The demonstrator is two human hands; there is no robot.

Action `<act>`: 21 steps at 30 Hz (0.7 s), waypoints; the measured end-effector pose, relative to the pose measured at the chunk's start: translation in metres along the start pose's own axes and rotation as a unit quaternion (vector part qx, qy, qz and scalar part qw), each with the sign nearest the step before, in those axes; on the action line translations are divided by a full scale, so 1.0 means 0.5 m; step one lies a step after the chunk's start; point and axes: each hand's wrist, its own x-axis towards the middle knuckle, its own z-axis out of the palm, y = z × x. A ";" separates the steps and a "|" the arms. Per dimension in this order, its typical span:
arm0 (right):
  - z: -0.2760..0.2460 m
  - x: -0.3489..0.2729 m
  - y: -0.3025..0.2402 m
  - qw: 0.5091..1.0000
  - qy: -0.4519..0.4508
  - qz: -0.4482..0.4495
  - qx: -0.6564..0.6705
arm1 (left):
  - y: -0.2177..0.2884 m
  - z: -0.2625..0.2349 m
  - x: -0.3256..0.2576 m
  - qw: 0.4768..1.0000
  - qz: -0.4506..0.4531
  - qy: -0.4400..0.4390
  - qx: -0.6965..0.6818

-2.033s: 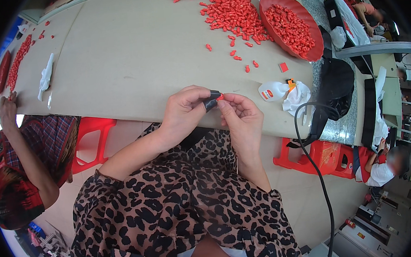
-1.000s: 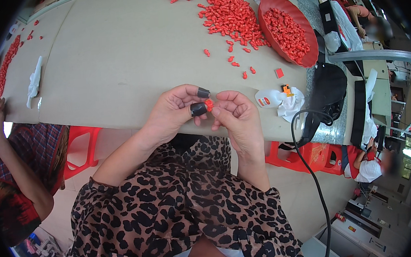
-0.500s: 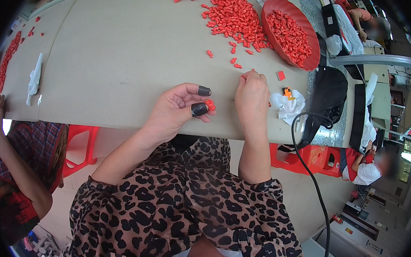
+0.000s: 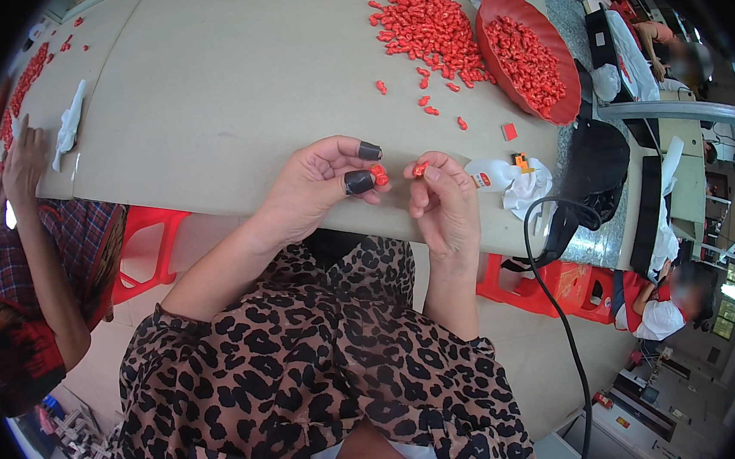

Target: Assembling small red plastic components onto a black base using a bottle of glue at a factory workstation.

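Note:
My left hand [image 4: 302,185] is closed over the near part of the table, black tape wrapped on its thumb and one fingertip. It grips a small glossy red knobbly piece [image 4: 380,175] beside the taped thumb. Just right of it, my right hand [image 4: 449,204] pinches a second small red piece [image 4: 421,169] between thumb and finger, palm side turned up. The two pieces are close but apart. Beyond my hands lies a large pile of similar red pieces [image 4: 429,30], with several loose ones on its near side.
A red scalloped bowl [image 4: 573,84] full of red pieces stands right of the pile. Near my right hand are a white bottle [image 4: 494,172], crumpled tissue [image 4: 527,193], a red square [image 4: 509,132] and a black cable [image 4: 554,301]. At left a co-worker's hand [image 4: 25,161] reaches over red pieces.
My right hand has come nearer and turned palm up beside the left, now showing a red piece in its pinch. The co-worker's hand has moved farther over the table.

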 end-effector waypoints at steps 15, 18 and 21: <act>0.008 -0.010 0.023 0.999 0.000 -0.034 0.023 | -0.003 0.004 0.000 1.000 -0.001 0.017 0.011; 0.004 -0.008 0.026 0.999 -0.002 -0.038 0.010 | -0.004 0.001 0.000 1.000 0.001 0.018 0.014; 0.005 -0.010 0.028 0.999 -0.009 -0.036 0.003 | -0.009 -0.003 0.001 1.000 0.004 0.011 0.014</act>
